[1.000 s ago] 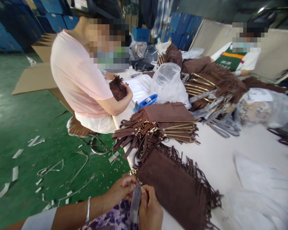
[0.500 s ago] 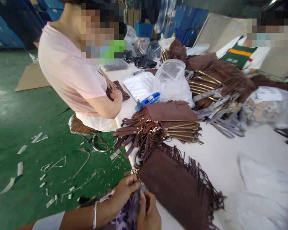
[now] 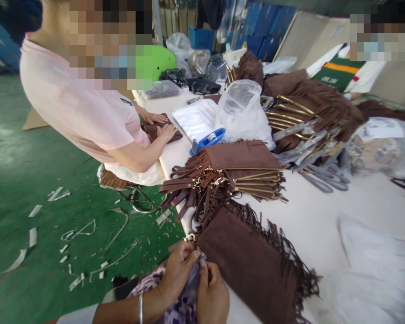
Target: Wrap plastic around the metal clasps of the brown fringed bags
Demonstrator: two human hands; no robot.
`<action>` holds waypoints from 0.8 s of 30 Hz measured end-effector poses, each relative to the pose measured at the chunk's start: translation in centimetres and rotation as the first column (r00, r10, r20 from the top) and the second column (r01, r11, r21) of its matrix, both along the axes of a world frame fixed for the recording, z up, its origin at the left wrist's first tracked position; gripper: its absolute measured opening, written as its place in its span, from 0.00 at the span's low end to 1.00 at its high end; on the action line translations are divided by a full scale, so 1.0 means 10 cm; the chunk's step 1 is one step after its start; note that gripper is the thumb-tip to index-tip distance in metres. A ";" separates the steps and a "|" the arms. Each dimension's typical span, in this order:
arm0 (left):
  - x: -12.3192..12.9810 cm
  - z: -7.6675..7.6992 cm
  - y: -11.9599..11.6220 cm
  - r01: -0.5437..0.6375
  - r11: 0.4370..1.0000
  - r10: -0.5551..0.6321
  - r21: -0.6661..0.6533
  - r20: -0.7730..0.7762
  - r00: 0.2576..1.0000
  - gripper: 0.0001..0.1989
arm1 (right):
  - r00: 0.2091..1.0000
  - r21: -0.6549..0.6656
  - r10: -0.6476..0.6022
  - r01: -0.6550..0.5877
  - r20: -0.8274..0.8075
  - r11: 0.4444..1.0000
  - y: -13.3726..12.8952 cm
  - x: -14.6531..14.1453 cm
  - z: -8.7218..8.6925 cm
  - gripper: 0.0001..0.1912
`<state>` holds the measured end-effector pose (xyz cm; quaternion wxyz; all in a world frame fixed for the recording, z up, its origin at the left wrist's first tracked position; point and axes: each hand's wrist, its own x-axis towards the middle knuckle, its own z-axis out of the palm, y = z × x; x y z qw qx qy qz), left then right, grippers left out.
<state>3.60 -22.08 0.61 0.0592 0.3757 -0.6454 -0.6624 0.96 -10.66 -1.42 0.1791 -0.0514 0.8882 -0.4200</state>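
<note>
Ok so my left forearm slants in from the lower left, my right grip [image 3: 213, 292] comes up from the bottom, and it and my left grip [image 3: 178, 267] are both pinched tight on a grey strip [image 3: 193, 276]. The brown fringed bag [image 3: 249, 261] lies flat on the bench [image 3: 324, 202] just beside them, long axis running upper left to lower right; the green top [image 3: 337, 78] opposite has lettering too blurry to read.
</note>
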 end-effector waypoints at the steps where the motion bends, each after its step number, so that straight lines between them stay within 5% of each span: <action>1: 0.04 0.04 0.01 -0.049 0.995 0.046 0.088 0.035 0.998 0.20 | 1.000 0.018 -0.006 0.006 -0.026 1.000 -0.01 0.01 0.00 0.24; 5: 0.16 0.23 0.05 -0.125 0.905 0.077 0.407 0.133 0.988 0.23 | 0.994 0.112 -0.030 0.041 -0.101 0.993 -0.06 0.06 0.05 0.23; 10: 0.09 0.20 0.07 -0.160 0.867 0.151 0.472 0.056 0.987 0.17 | 0.991 0.220 0.057 -0.029 -0.121 0.975 -0.08 0.08 0.09 0.22; 15: 0.05 0.06 0.08 -0.270 0.809 0.182 0.522 0.214 0.960 0.15 | 0.968 0.193 0.158 -0.120 -0.194 0.974 -0.02 0.10 -0.01 0.21; 19: -0.01 0.14 0.11 -0.298 0.829 0.168 0.474 0.296 0.940 0.15 | 0.951 0.207 0.209 -0.163 -0.227 0.965 0.02 0.06 -0.03 0.19; 24: -0.06 0.14 0.09 -0.222 0.931 0.152 0.291 0.245 0.958 0.09 | 0.976 0.071 0.203 -0.197 -0.079 0.978 0.04 -0.08 0.10 0.16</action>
